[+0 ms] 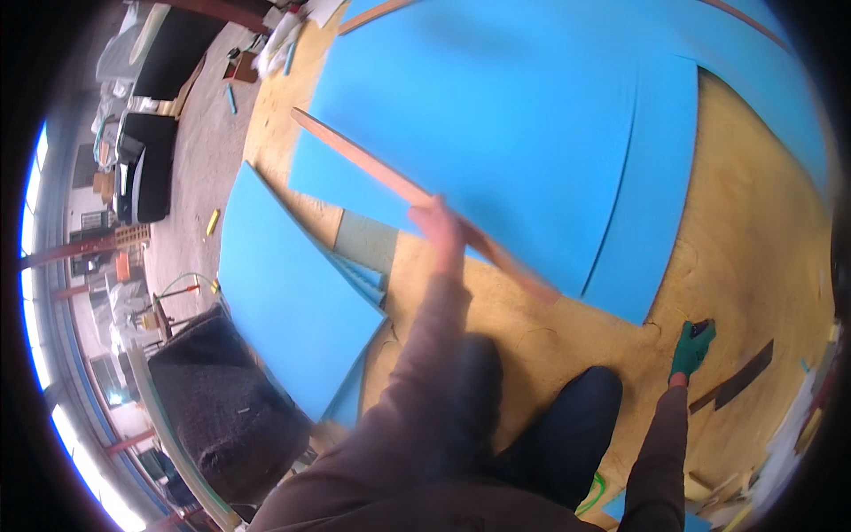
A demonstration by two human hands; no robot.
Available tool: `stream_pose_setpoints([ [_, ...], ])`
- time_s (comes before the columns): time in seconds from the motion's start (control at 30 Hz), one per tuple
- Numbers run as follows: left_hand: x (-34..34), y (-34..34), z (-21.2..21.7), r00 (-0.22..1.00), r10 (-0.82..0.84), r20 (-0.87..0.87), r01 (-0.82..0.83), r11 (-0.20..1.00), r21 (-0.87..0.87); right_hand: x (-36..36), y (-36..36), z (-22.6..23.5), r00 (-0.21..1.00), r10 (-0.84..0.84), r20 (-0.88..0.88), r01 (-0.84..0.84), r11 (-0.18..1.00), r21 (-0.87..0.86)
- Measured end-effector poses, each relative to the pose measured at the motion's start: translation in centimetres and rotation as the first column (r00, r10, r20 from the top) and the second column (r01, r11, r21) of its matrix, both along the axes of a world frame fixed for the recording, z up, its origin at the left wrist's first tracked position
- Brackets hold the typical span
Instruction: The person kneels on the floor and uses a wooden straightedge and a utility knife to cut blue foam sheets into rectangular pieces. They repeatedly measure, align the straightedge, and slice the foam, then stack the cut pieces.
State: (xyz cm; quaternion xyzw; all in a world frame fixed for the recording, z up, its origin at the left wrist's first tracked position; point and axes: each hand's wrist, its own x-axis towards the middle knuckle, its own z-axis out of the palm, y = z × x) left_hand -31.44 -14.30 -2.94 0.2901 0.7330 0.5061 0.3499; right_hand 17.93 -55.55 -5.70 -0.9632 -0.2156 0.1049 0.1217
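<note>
My left hand (441,232) is raised in front of me and grips a long, thin reddish-brown wooden strip (372,170) near its middle. The strip runs diagonally from upper left to lower right above large blue foam sheets (496,115) lying on a yellowish board floor (753,230). My right hand (692,348), in a green glove, hangs low at the right over the bare floor; whether its fingers are closed is unclear. A dark shoe (576,417) shows below, between my arms.
A separate blue foam sheet (284,293) lies to the left, overhanging the platform edge. Beyond the edge sit a dark mattress-like block (226,417), black furniture (146,164) and clutter. A dark strip (740,377) and scraps lie on the floor at right.
</note>
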Motion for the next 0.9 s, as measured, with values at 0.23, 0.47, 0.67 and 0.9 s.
stream_pose_setpoints([
  [0.23,3.0,5.7,-5.8,0.964,0.266,0.006,-0.266,0.964,0.03,2.1,-1.4,-2.6,0.991,0.094,0.092,-0.089,0.995,-0.055],
  [0.47,0.0,5.8,-6.6,0.966,-0.244,-0.081,0.223,0.951,-0.212,1.8,-1.3,-2.9,0.983,0.12,0.136,-0.114,0.992,-0.057],
  [0.67,2.0,5.0,-4.1,0.913,-0.295,-0.283,0.148,0.884,-0.444,0.1,0.1,-0.5,0.995,0.064,0.078,-0.054,0.991,-0.118],
  [0.9,0.0,4.0,-0.9,0.889,-0.449,0.09,0.458,0.876,-0.148,2.9,-2.5,-2.4,0.999,0.031,-0.019,-0.032,0.998,-0.047],
])
